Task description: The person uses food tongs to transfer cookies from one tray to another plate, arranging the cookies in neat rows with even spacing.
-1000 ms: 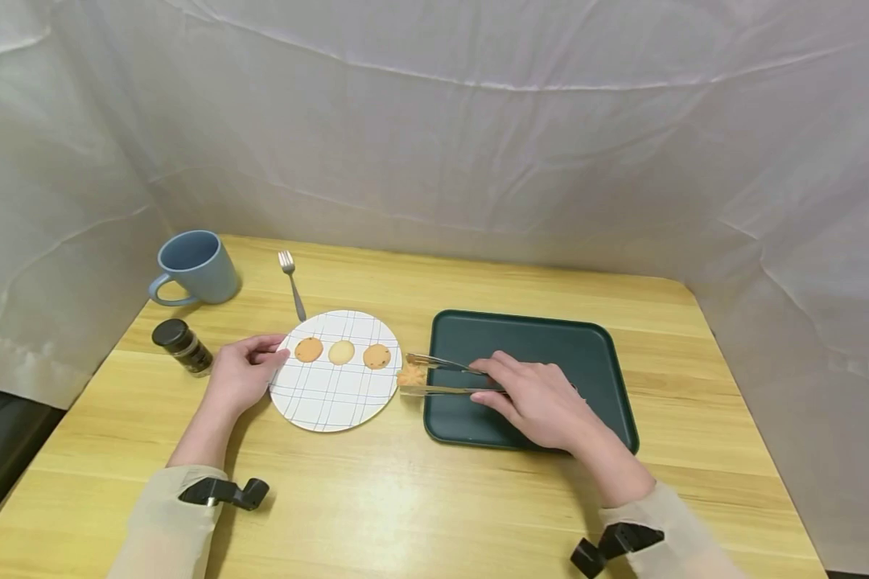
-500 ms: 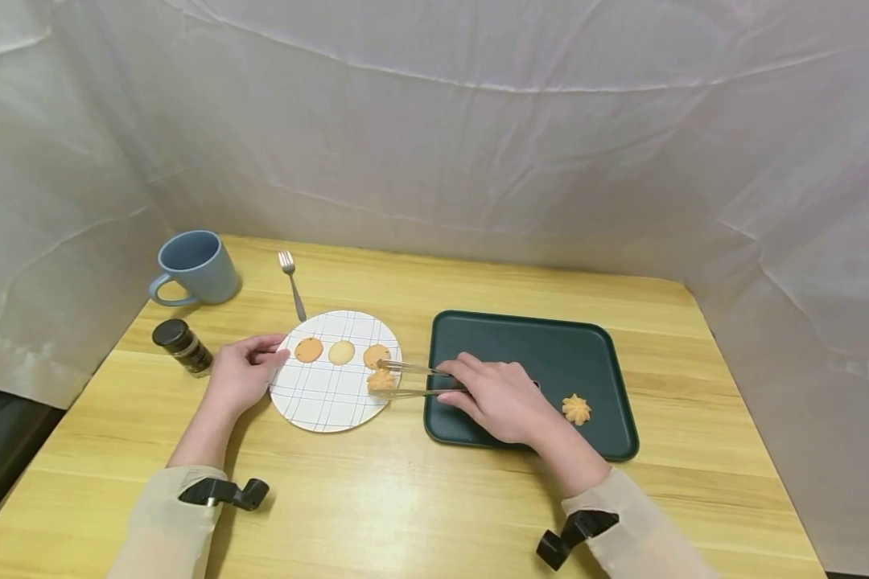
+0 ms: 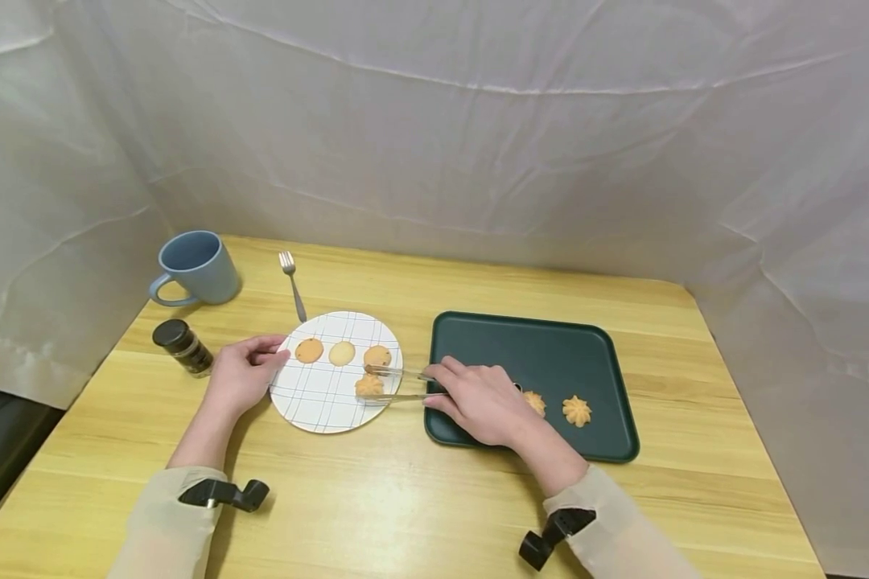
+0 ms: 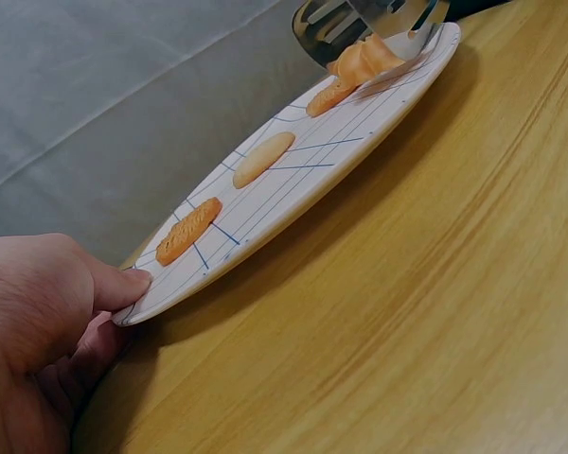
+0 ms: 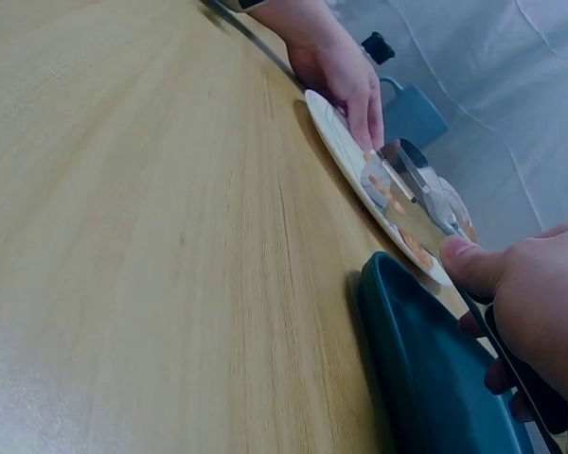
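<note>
My left hand (image 3: 241, 374) pinches the left rim of a round white plate (image 3: 326, 406) with blue check lines, thumb on top and fingers underneath. Three flat round cookies lie in a row across it, including a pale one (image 3: 342, 353) in the middle. With my right hand (image 3: 481, 402) I grip metal tongs (image 3: 405, 397) that reach left over the plate's right side. Between their tips is a flower-shaped cookie (image 3: 368, 386), just below the right round cookie (image 3: 377, 356). In the left wrist view, this ridged cookie (image 4: 364, 59) is low over the plate; contact is unclear.
A dark green tray (image 3: 521, 338) lies under my right hand, bearing a flower-shaped cookie (image 3: 576, 411) and another (image 3: 534, 403) partly hidden by the hand. To the left stand a blue mug (image 3: 199, 269) and a black-capped jar (image 3: 183, 347). A fork (image 3: 293, 285) lies behind the plate.
My right hand has moved left, carrying the flower-shaped cookie in the tongs from the gap beside the tray to over the plate. Cookies on the tray have come into view. My left hand stays put.
</note>
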